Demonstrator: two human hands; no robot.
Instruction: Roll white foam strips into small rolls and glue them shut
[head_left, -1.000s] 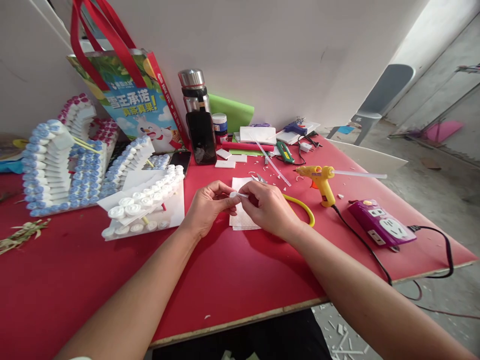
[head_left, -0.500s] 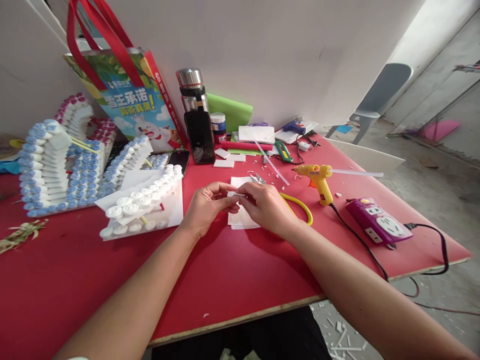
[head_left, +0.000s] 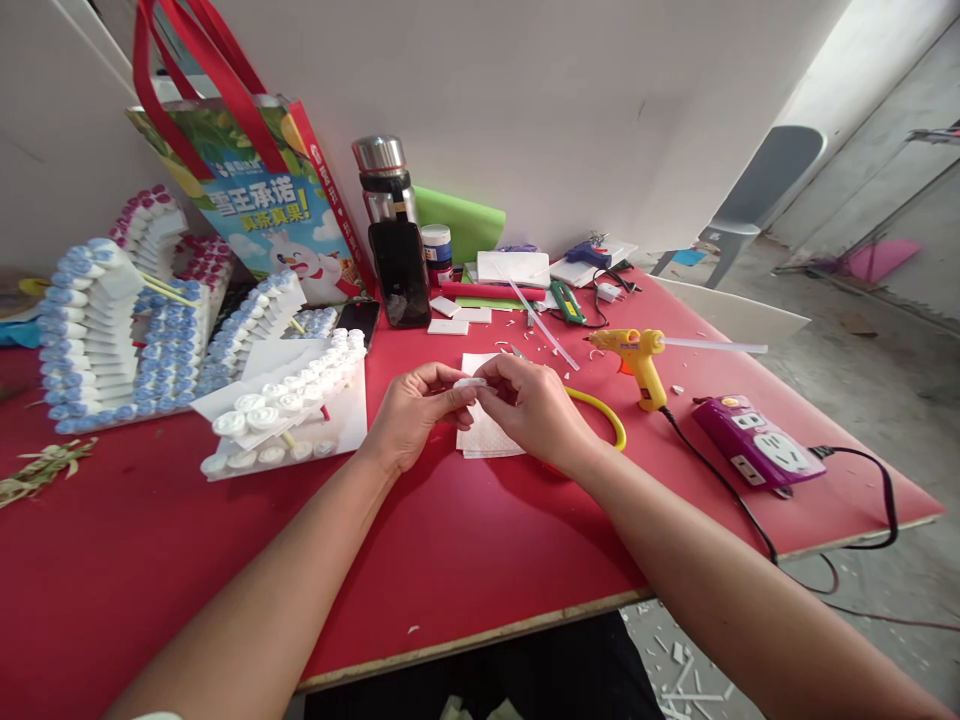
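Between my fingertips is a small white rolled strip of tissue paper (head_left: pixel 470 382). My left hand (head_left: pixel 417 412) pinches its left end with thumb and forefinger. My right hand (head_left: pixel 531 405) closes on its other end, partly hiding it. Below both hands lies a stack of white tissue sheets (head_left: pixel 487 440) on the red table. Pliers with yellow handles (head_left: pixel 604 410) rest beside my right hand, mostly covered by it. To the left stands a white board model (head_left: pixel 285 405) set with rows of white paper rosettes.
A yellow glue gun (head_left: pixel 641 365) and a purple power strip (head_left: pixel 757 440) with cords lie at right. Blue-and-white rosette models (head_left: pixel 112 340), a shopping bag (head_left: pixel 262 210), a phone (head_left: pixel 399 275) and a steel flask (head_left: pixel 379 160) stand at the back left.
My right hand has shifted slightly right and its fingers have turned a little around the white roll. My left hand has stayed nearly in place.
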